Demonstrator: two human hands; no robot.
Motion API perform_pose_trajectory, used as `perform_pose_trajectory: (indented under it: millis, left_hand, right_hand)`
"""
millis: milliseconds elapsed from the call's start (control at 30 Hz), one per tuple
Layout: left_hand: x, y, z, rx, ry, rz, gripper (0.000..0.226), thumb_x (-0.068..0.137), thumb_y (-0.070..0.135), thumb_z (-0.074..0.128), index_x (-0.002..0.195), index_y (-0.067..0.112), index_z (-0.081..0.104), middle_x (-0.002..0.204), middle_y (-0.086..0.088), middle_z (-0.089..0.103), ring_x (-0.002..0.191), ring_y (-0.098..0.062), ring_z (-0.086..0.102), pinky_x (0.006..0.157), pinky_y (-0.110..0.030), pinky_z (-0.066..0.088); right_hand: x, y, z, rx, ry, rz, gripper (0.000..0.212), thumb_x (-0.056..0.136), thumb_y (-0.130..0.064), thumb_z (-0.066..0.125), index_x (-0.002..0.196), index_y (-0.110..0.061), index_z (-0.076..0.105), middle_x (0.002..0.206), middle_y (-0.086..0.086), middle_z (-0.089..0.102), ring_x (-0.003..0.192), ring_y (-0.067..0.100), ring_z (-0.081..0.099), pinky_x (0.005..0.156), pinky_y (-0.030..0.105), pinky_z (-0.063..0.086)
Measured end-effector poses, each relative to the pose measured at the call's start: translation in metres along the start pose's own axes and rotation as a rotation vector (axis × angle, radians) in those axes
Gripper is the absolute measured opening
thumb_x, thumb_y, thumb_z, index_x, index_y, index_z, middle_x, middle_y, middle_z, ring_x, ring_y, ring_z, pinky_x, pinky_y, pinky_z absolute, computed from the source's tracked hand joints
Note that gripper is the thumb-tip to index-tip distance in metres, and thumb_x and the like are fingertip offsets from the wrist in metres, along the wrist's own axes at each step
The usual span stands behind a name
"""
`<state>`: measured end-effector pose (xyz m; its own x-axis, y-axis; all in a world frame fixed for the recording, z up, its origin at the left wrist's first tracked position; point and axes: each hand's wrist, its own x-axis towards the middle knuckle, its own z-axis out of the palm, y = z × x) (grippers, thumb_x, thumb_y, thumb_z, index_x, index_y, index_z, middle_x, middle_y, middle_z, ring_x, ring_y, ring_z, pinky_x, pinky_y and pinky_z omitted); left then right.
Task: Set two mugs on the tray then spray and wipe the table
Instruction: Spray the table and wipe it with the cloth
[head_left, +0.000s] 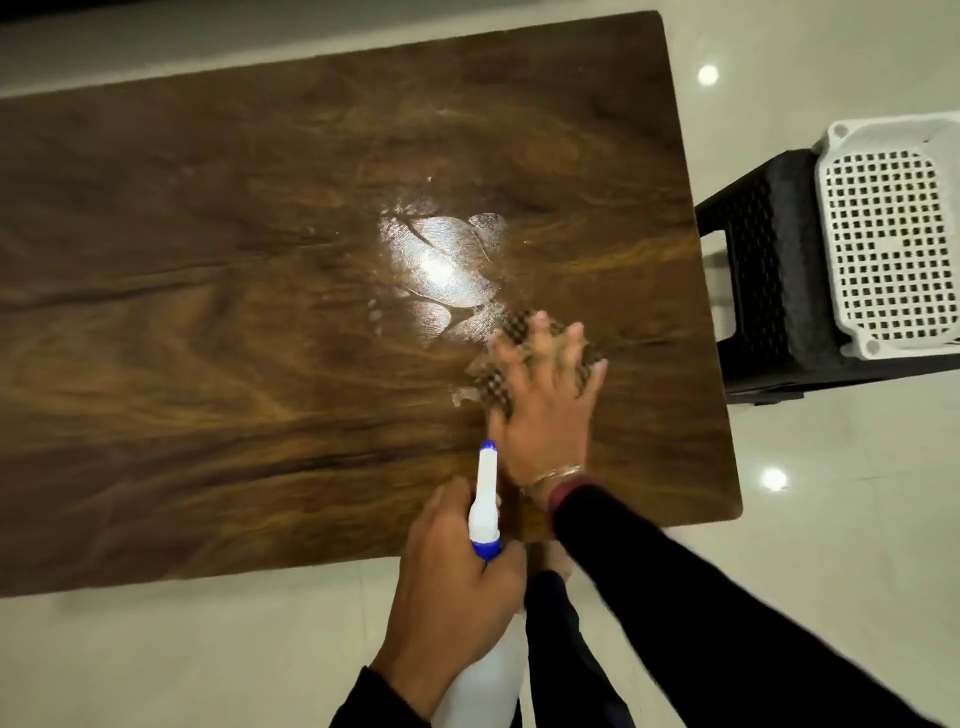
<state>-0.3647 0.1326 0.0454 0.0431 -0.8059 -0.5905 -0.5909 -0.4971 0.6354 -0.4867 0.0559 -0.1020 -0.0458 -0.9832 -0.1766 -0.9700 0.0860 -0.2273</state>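
The table (208, 312) fills the upper left and centre of the frame, its dark wood grain wet in a streaked, shining patch (441, 270) right of centre; no mugs and no tray show anywhere in view, so that part of the task cannot be checked from here. Just below and right of the wet patch lies a checked cloth (498, 387), pressed flat under the right hand (545, 410).

The risks, as I judge them: the wiping sits near the table's right edge, and a long stroke could carry the cloth off it; much of the left half looks dry, so a narrow wipe would leave the surface only partly cleaned; the spray bottle (485, 499) points across the right wrist, and a squeeze now would wet the sleeve and not the wood.

The right hand is spread wide, fingers splayed, palm down on the cloth, pressing rather than gripping; the left hand (457, 566), lower centre, is closed round the neck of the bottle, the nozzle pointing up the frame.
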Motion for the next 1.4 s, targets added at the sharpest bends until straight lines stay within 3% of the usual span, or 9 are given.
perform_pose_trajectory:
  millis: [167, 267, 467, 633, 733, 867, 1033, 1267, 1400]
  left_hand:
    - [0.028, 0.021, -0.017, -0.031, 0.009, 0.032, 0.029, 0.081, 0.017, 0.074, 0.089, 0.040, 0.058, 0.077, 0.017, 0.058, 0.075, -0.006, 0.061, 0.061, -0.014, 0.047]
    - [0.047, 0.023, -0.030, -0.009, 0.004, 0.058, 0.013, 0.071, 0.027, 0.063, 0.082, 0.024, 0.056, 0.073, 0.003, 0.059, 0.066, -0.017, 0.059, 0.062, -0.044, 0.055]
    - [0.077, 0.042, -0.052, 0.012, 0.009, 0.138, 0.021, 0.067, 0.028, 0.059, 0.083, 0.015, 0.055, 0.074, -0.004, 0.059, 0.067, -0.025, 0.058, 0.063, -0.051, 0.051]
    - [0.105, 0.064, -0.066, -0.025, 0.034, 0.179, 0.013, 0.071, 0.024, 0.063, 0.083, 0.025, 0.058, 0.069, 0.006, 0.061, 0.063, -0.010, 0.059, 0.055, -0.021, 0.045]
    - [0.125, 0.074, -0.072, -0.004, 0.056, 0.187, 0.012, 0.079, 0.017, 0.066, 0.086, 0.025, 0.059, 0.070, 0.006, 0.061, 0.062, -0.010, 0.058, 0.056, -0.020, 0.042]
    - [0.146, 0.080, -0.076, 0.008, 0.020, 0.107, 0.010, 0.075, 0.017, 0.064, 0.080, 0.017, 0.055, 0.066, -0.002, 0.058, 0.062, -0.022, 0.057, 0.059, -0.046, 0.051]
    - [0.167, 0.096, -0.077, 0.008, 0.039, 0.093, 0.018, 0.066, 0.028, 0.060, 0.078, 0.014, 0.060, 0.068, -0.003, 0.062, 0.067, -0.026, 0.063, 0.065, -0.052, 0.056]
    - [0.197, 0.130, -0.078, -0.040, 0.095, 0.112, 0.010, 0.080, 0.013, 0.068, 0.084, 0.021, 0.063, 0.062, 0.009, 0.060, 0.057, -0.007, 0.057, 0.053, -0.017, 0.042]
    - [0.219, 0.143, -0.082, 0.048, 0.136, 0.148, 0.008, 0.075, 0.015, 0.066, 0.077, 0.017, 0.058, 0.063, 0.005, 0.060, 0.064, -0.015, 0.056, 0.058, -0.027, 0.041]
  right_hand:
    - [-0.081, -0.011, 0.015, -0.032, -0.081, -0.296, 0.074, 0.094, -0.058, 0.046, 0.161, -0.037, 0.021, 0.172, 0.004, 0.022, 0.157, 0.039, 0.018, 0.110, 0.075, 0.034]
    - [-0.060, 0.040, -0.008, 0.029, -0.126, -0.074, 0.084, 0.082, -0.052, 0.055, 0.160, -0.040, 0.028, 0.174, 0.002, 0.014, 0.159, 0.039, 0.011, 0.114, 0.078, 0.023]
    - [0.097, 0.026, -0.036, 0.071, -0.014, 0.234, 0.084, 0.082, -0.048, 0.046, 0.162, -0.041, 0.022, 0.175, 0.004, 0.004, 0.159, 0.043, 0.000, 0.117, 0.078, 0.010]
    - [0.074, -0.054, -0.003, -0.023, -0.025, -0.144, 0.063, 0.096, -0.045, 0.041, 0.158, -0.037, 0.038, 0.173, 0.006, 0.016, 0.156, 0.043, 0.020, 0.114, 0.075, 0.027]
    - [0.030, -0.035, 0.000, 0.014, -0.053, -0.241, 0.072, 0.093, -0.052, 0.045, 0.160, -0.035, 0.025, 0.174, -0.002, 0.011, 0.158, 0.035, 0.018, 0.112, 0.074, 0.033]
    - [0.063, 0.035, -0.032, 0.035, -0.096, -0.013, 0.087, 0.079, -0.046, 0.051, 0.162, -0.039, 0.025, 0.175, 0.003, 0.010, 0.160, 0.040, 0.006, 0.117, 0.076, 0.017]
    - [0.217, 0.047, -0.059, 0.054, -0.011, 0.221, 0.077, 0.089, -0.049, 0.045, 0.162, -0.039, 0.022, 0.175, 0.006, 0.006, 0.159, 0.044, 0.000, 0.119, 0.076, 0.009]
    - [0.189, -0.044, -0.025, -0.029, -0.143, -0.320, 0.064, 0.099, -0.044, 0.025, 0.163, -0.037, 0.027, 0.175, 0.003, 0.007, 0.160, 0.040, -0.001, 0.120, 0.071, 0.006]
    - [0.193, 0.030, -0.045, 0.037, -0.049, -0.146, 0.077, 0.084, -0.049, 0.044, 0.159, -0.035, 0.035, 0.174, 0.004, 0.016, 0.159, 0.041, 0.008, 0.118, 0.074, 0.013]
